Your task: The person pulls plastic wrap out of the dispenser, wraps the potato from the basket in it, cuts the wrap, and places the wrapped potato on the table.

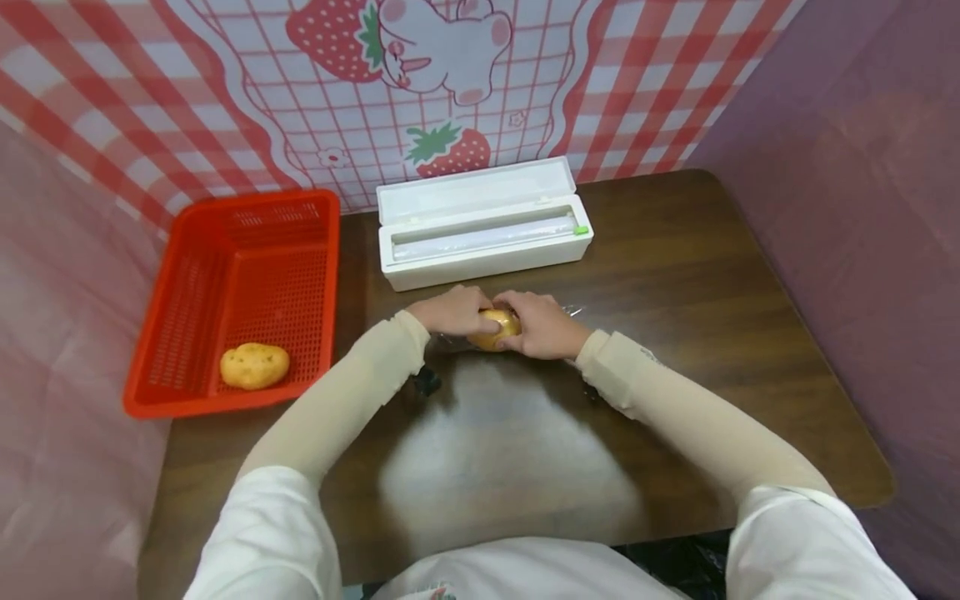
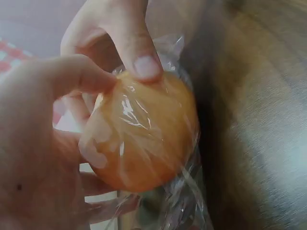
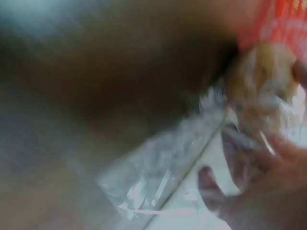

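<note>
A yellow potato in clear cling film is held between both hands over the middle of the table. My left hand grips it from the left, with the thumb along its near side. From the right, my right hand grips the same potato. Both thumbs meet on top of the film in the left wrist view, where the film lies creased and shiny over the potato. Loose film hangs off it past the right hand. The right wrist view is blurred, with the film trailing below the potato.
A white cling film box, lid raised, stands behind the hands with a roll inside and a green slider at its right end. To the left, a red plastic basket holds another potato. A checked cloth hangs behind the brown table.
</note>
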`<action>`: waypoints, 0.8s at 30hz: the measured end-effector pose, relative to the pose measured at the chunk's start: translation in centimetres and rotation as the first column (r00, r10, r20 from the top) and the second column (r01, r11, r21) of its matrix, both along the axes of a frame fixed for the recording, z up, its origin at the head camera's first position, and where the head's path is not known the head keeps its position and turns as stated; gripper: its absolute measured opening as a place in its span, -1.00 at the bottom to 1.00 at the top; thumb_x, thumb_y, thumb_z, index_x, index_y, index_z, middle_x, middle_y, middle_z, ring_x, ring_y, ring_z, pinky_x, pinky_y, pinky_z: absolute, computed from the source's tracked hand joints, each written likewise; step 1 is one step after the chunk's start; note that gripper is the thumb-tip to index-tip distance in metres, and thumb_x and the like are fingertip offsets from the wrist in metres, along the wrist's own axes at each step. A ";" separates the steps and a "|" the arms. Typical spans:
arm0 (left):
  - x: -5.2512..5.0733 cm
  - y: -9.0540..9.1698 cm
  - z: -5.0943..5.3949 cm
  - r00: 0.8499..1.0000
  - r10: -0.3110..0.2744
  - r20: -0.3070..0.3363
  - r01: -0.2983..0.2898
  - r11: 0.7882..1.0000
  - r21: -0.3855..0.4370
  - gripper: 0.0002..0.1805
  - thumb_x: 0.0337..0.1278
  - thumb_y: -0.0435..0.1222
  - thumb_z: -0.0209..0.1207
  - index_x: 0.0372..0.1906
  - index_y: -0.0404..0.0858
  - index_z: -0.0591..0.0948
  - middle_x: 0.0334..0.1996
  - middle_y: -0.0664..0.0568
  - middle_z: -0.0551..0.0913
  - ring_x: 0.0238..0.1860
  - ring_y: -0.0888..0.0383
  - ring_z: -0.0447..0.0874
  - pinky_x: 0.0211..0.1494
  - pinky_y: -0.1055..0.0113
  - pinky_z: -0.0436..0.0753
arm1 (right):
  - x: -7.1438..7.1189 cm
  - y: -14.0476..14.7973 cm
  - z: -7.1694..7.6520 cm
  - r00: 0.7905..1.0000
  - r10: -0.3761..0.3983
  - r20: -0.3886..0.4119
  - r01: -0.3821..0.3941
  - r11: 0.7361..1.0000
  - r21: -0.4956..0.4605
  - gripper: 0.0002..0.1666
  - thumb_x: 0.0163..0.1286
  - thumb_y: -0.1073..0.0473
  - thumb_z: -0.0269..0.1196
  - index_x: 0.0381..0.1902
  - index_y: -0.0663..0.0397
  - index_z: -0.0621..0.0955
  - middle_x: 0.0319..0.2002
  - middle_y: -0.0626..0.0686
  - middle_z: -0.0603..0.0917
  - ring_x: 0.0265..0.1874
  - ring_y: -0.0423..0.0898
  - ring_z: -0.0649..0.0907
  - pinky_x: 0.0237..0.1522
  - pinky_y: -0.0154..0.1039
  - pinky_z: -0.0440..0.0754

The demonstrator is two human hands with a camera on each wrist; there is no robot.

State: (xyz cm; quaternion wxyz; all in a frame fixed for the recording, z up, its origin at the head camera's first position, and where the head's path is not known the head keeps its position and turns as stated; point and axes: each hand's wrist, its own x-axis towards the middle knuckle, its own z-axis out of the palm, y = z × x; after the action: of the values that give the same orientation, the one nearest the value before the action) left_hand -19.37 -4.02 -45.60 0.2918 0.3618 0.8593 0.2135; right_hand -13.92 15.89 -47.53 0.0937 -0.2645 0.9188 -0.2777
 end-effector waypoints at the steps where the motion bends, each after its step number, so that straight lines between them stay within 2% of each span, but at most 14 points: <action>1: -0.4 0.0 0.1 1.000 0.003 0.027 -0.003 1.000 -0.003 -0.55 0.26 0.03 0.08 -0.06 -0.23 0.72 -0.24 -0.02 0.67 -0.28 0.09 0.59 -0.23 0.23 0.62 | -0.6 0.0 0.3 0.999 0.009 0.050 -0.008 1.000 -0.010 -0.25 0.23 -0.06 0.46 0.25 0.24 0.52 0.02 0.13 0.68 -0.17 -0.01 0.65 -0.07 -0.01 0.56; 3: -0.9 -0.2 0.5 1.000 0.015 0.014 -0.015 1.000 -0.028 -0.50 0.34 0.06 0.04 -0.01 -0.25 0.72 -0.22 -0.09 0.69 -0.22 0.02 0.63 -0.15 0.16 0.64 | -1.8 -0.1 0.7 0.990 0.024 0.137 -0.021 1.000 -0.017 -0.35 0.27 -0.09 0.41 0.15 0.24 0.58 -0.09 0.10 0.71 -0.30 -0.07 0.65 -0.24 -0.11 0.60; 5: -0.7 -0.5 1.1 0.994 0.047 -0.096 -0.056 0.995 -0.087 -0.41 0.42 0.14 -0.02 0.11 -0.25 0.68 -0.05 -0.14 0.68 -0.03 -0.06 0.61 0.06 0.05 0.59 | -2.7 -0.2 1.0 0.978 0.025 0.206 -0.023 1.000 -0.010 -0.39 0.30 -0.12 0.36 0.09 0.25 0.63 -0.19 0.07 0.71 -0.39 -0.09 0.63 -0.35 -0.17 0.60; 6: -0.3 -0.6 1.4 0.980 0.062 -0.187 -0.084 0.990 -0.111 -0.38 0.44 0.15 -0.03 0.18 -0.24 0.65 0.06 -0.16 0.65 0.07 -0.10 0.58 0.15 0.00 0.54 | -3.0 -0.2 1.1 0.973 0.022 0.230 -0.022 1.000 0.001 -0.41 0.31 -0.13 0.34 0.06 0.25 0.64 -0.23 0.05 0.71 -0.42 -0.10 0.62 -0.36 -0.19 0.59; 7: 0.4 -0.7 1.7 0.952 0.083 -0.294 -0.125 0.984 -0.126 -0.37 0.45 0.17 -0.04 0.24 -0.22 0.62 0.16 -0.15 0.60 0.18 -0.12 0.51 0.24 -0.05 0.48 | -3.3 -0.2 1.1 0.969 0.014 0.245 -0.018 1.000 0.015 -0.42 0.30 -0.14 0.32 0.03 0.25 0.66 -0.27 0.05 0.71 -0.43 -0.10 0.61 -0.37 -0.19 0.58; 9: 2.5 -0.9 2.3 0.856 0.179 -0.485 -0.244 0.967 -0.075 -0.40 0.45 0.14 0.00 0.27 -0.22 0.59 0.25 -0.14 0.53 0.27 -0.13 0.42 0.30 -0.09 0.40 | -3.6 -0.3 1.2 0.965 -0.007 0.264 -0.005 0.999 0.044 -0.44 0.27 -0.13 0.28 -0.03 0.24 0.68 -0.32 0.04 0.70 -0.45 -0.09 0.61 -0.36 -0.20 0.58; 11: 5.3 -0.9 2.4 0.753 0.327 -0.570 -0.340 0.936 0.088 -0.51 0.42 0.03 0.08 0.17 -0.24 0.64 0.13 -0.13 0.58 0.16 -0.11 0.49 0.20 -0.03 0.47 | -3.6 -0.2 1.2 0.959 -0.038 0.279 0.021 0.998 0.065 -0.46 0.25 -0.13 0.27 -0.07 0.23 0.69 -0.34 0.04 0.70 -0.43 -0.08 0.62 -0.33 -0.20 0.59; 12: 6.8 -0.8 2.3 0.720 0.408 -0.561 -0.370 0.910 0.186 -0.57 0.38 -0.03 0.12 0.11 -0.24 0.67 0.05 -0.11 0.63 0.07 -0.08 0.54 0.11 0.02 0.52 | -3.6 -0.2 1.1 0.958 -0.056 0.283 0.037 0.997 0.074 -0.47 0.26 -0.13 0.27 -0.09 0.22 0.70 -0.35 0.04 0.70 -0.43 -0.07 0.62 -0.33 -0.20 0.60; 13: 8.2 -0.7 2.0 0.714 0.485 -0.505 -0.400 0.874 0.274 -0.61 0.35 -0.07 0.15 0.04 -0.25 0.69 -0.05 -0.08 0.66 -0.01 -0.05 0.58 0.03 0.06 0.56 | -3.5 -0.1 1.1 0.953 -0.079 0.292 0.059 0.995 0.076 -0.49 0.26 -0.14 0.27 -0.13 0.21 0.71 -0.37 0.04 0.70 -0.44 -0.07 0.61 -0.34 -0.20 0.59; 15: 10.5 -0.5 1.2 0.735 0.611 -0.294 -0.479 0.775 0.412 -0.66 0.30 -0.13 0.18 -0.02 -0.29 0.70 -0.19 -0.04 0.71 -0.17 0.02 0.66 -0.10 0.11 0.61 | -3.3 0.0 1.1 0.943 -0.124 0.309 0.107 0.992 0.071 -0.52 0.27 -0.16 0.27 -0.23 0.17 0.72 -0.40 0.03 0.69 -0.47 -0.07 0.59 -0.37 -0.20 0.57; 16: 11.2 -0.4 0.6 0.742 0.649 -0.170 -0.533 0.724 0.437 -0.65 0.31 -0.14 0.18 0.01 -0.31 0.69 -0.22 -0.02 0.72 -0.22 0.05 0.68 -0.12 0.12 0.62 | -3.2 0.1 1.2 0.935 -0.146 0.323 0.135 0.989 0.058 -0.54 0.27 -0.17 0.27 -0.28 0.15 0.72 -0.43 0.03 0.68 -0.48 -0.07 0.58 -0.39 -0.20 0.56; 17: 11.7 -0.3 0.1 0.733 0.678 -0.057 -0.593 0.678 0.435 -0.61 0.33 -0.12 0.17 0.07 -0.31 0.67 -0.21 -0.01 0.74 -0.23 0.07 0.70 -0.12 0.11 0.63 | -3.1 0.2 1.2 0.929 -0.164 0.332 0.157 0.986 0.050 -0.55 0.27 -0.17 0.27 -0.34 0.13 0.71 -0.46 0.03 0.67 -0.51 -0.08 0.56 -0.41 -0.21 0.54; 21: 11.7 -0.2 -1.4 0.610 0.750 0.256 -0.777 0.504 0.378 -0.46 0.39 -0.08 0.16 0.32 -0.29 0.50 -0.13 -0.02 0.75 -0.23 0.06 0.73 -0.05 0.09 0.65 | -2.7 0.3 1.1 0.908 -0.206 0.366 0.211 0.977 0.026 -0.55 0.28 -0.20 0.27 -0.47 0.06 0.69 -0.53 0.01 0.63 -0.58 -0.10 0.51 -0.47 -0.22 0.50; 24: 11.1 -0.1 -1.9 0.511 0.731 0.453 -0.854 0.371 0.366 -0.40 0.38 -0.09 0.19 0.39 -0.30 0.41 -0.07 -0.12 0.72 -0.22 -0.07 0.75 -0.13 0.09 0.70 | -2.2 0.2 1.0 0.896 -0.222 0.385 0.231 0.973 0.023 -0.52 0.30 -0.23 0.26 -0.40 0.08 0.72 -0.49 0.01 0.66 -0.54 -0.09 0.54 -0.44 -0.22 0.52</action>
State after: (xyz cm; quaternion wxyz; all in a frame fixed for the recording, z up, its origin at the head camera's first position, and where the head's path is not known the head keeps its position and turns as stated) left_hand -8.29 -4.17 -47.53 0.1253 -0.0572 0.7874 0.6008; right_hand -16.09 16.11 -46.48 0.2362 -0.0973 0.9037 -0.3437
